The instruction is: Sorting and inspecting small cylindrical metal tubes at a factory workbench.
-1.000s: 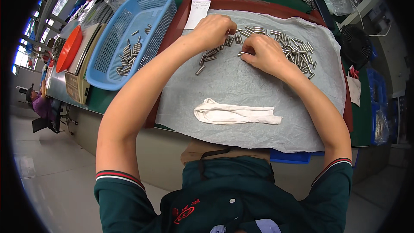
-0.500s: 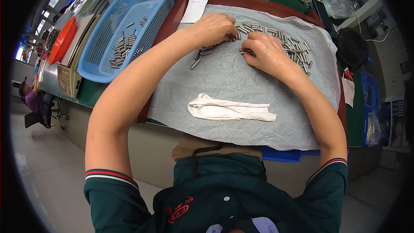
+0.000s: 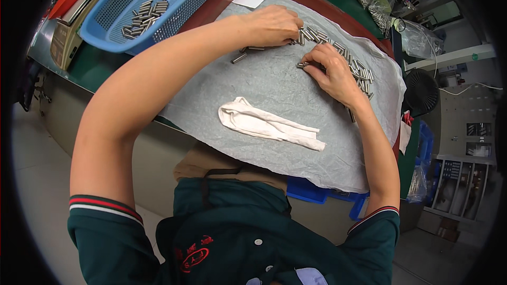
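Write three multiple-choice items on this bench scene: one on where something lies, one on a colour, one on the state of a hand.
1. Where does the folded white cloth lie?
A. in the basket
B. on the grey sheet, nearer the person than the hands
C. on the floor

2. What colour is the mesh basket holding metal pins?
A. blue
B. yellow
C. black

3. What is the right hand doing?
A. hanging off the table
B. gripping the cloth
C. fingertips on a small metal pin

Key: 1 B, the cloth rests mid-sheet; 2 A, its walls are blue; 3 C, fingers meet a pin.
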{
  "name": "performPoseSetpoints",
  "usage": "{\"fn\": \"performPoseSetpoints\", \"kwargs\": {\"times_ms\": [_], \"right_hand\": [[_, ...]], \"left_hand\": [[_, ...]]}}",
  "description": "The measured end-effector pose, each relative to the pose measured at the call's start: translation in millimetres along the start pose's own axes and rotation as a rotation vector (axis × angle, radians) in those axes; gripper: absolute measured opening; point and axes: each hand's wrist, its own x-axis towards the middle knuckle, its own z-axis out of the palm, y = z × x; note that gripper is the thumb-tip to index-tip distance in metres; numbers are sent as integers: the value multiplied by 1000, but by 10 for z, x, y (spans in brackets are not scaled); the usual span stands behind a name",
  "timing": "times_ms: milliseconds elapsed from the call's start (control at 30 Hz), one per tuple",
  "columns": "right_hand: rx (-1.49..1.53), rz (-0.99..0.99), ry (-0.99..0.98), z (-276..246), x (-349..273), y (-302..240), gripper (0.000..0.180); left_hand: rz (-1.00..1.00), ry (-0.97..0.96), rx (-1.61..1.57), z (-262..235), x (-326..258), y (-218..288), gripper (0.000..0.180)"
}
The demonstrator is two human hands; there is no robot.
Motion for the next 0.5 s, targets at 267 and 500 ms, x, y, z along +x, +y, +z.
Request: {"fn": "performPoseSetpoints", "kwargs": {"times_ms": [267, 500], "right_hand": [[-213, -148, 82, -16, -10, -168, 8], [-318, -159, 109, 55, -10, -236, 7]], "left_hand": [[-13, 39, 11, 115, -4, 22, 10], [-10, 73, 15, 62, 7, 26, 10]]}}
